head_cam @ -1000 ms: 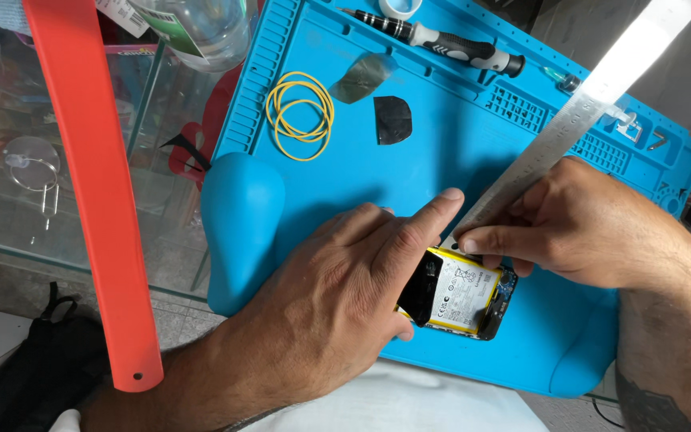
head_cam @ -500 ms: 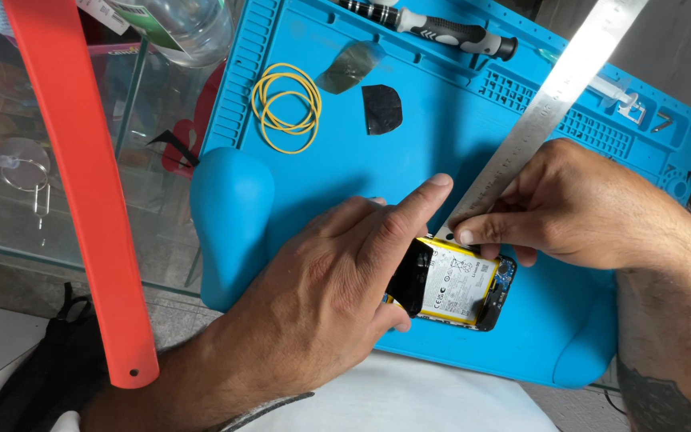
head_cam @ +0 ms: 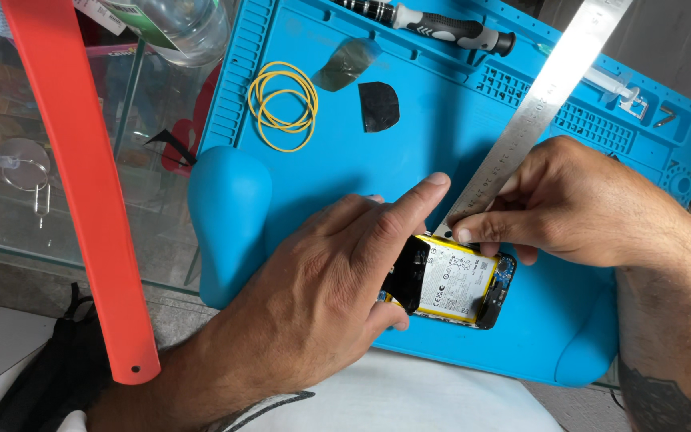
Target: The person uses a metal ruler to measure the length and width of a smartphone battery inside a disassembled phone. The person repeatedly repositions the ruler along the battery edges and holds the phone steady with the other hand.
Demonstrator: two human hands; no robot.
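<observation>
The left hand (head_cam: 321, 288) is gripping the light, fragile opened phone (head_cam: 449, 280) by its edges while the right hand (head_cam: 569, 204) is pinching the stiff ruler (head_cam: 537, 104) against it.

My left hand (head_cam: 321, 296) rests on an opened phone (head_cam: 449, 280) that has a yellow frame, a white battery with small black print and a dark blue board at its right end. Under it the work mat (head_cam: 441, 152) is bright blue. On the mat's far side lie yellow rubber bands (head_cam: 283, 106), a black patch (head_cam: 378, 106) and a black-and-grey screwdriver (head_cam: 433, 26). My right hand (head_cam: 569, 204) holds a silver ruler (head_cam: 549, 92). At the left is an orange-red strip (head_cam: 81, 184).
</observation>
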